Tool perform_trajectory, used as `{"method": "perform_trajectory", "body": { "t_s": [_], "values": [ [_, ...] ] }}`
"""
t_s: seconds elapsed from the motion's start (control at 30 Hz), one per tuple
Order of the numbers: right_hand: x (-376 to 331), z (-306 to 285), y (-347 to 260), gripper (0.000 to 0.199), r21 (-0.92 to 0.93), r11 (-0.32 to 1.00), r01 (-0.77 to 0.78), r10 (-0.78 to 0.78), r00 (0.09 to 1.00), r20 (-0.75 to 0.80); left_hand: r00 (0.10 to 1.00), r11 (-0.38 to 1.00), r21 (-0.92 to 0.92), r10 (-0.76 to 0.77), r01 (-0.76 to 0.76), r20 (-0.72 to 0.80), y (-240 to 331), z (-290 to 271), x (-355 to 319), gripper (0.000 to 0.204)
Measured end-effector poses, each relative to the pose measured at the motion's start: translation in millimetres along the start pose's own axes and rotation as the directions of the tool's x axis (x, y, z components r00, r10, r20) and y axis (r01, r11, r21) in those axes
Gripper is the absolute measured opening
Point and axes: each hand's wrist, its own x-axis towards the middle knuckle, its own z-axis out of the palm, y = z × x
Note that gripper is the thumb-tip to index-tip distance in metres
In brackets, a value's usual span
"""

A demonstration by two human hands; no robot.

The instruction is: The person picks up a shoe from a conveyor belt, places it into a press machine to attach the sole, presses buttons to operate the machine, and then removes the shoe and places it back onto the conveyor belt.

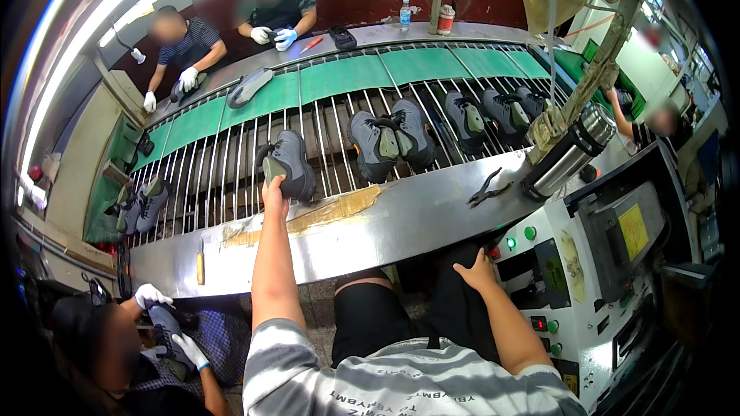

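My left hand (275,189) is closed on the heel end of a grey shoe (293,156) with a dark sole, over the near side of the metal bar rack. My right hand (479,272) lies low between a dark shape like my trouser leg and a white machine, thumb and fingers apart, with nothing seen in it. To the right of the held shoe, a pair of grey shoes (375,146) stands on the bars. Farther right stand several more grey shoes (465,121).
Behind the bars runs a green belt (339,85) carrying a grey shoe (250,88). Pliers (489,189) and a steel flask (566,156) are on the metal ledge (432,204). The control machine (539,277) stands at right. Gloved co-workers handle shoes across the line and at lower left.
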Motion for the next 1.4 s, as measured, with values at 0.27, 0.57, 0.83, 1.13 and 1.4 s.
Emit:
{"method": "perform_trajectory", "body": {
  "t_s": [0.27,0.57,0.83,1.13,1.4],
  "values": [
    [26,10,-35,0.092,-0.147,0.981,-0.129,0.116,0.989,-0.091,0.979,0.614,0.771,0.193,-0.171,0.064,-78,33,34,0.085],
    [45,7,-51,0.069,-0.161,0.969,-0.188,0.175,0.98,-0.094,0.687,0.285,0.942,0.721,-0.176,-0.09,-102,85,-39,0.033],
    [48,-7,-45,0.058,-0.128,0.974,-0.185,0.176,0.981,-0.078,0.984,0.85,0.499,0.171,-0.168,0.042,-217,103,33,0.024],
    [54,-5,-23,0.056,-0.064,0.976,-0.208,0.201,0.975,-0.093,0.996,0.839,0.542,-0.079,0.045,0.039,-228,131,68,0.046],
    [54,-10,-32,0.056,-0.073,0.976,-0.206,0.202,0.978,-0.059,0.975,0.934,0.331,-0.187,0.138,0.121,-229,124,76,0.038]
  ]
}}
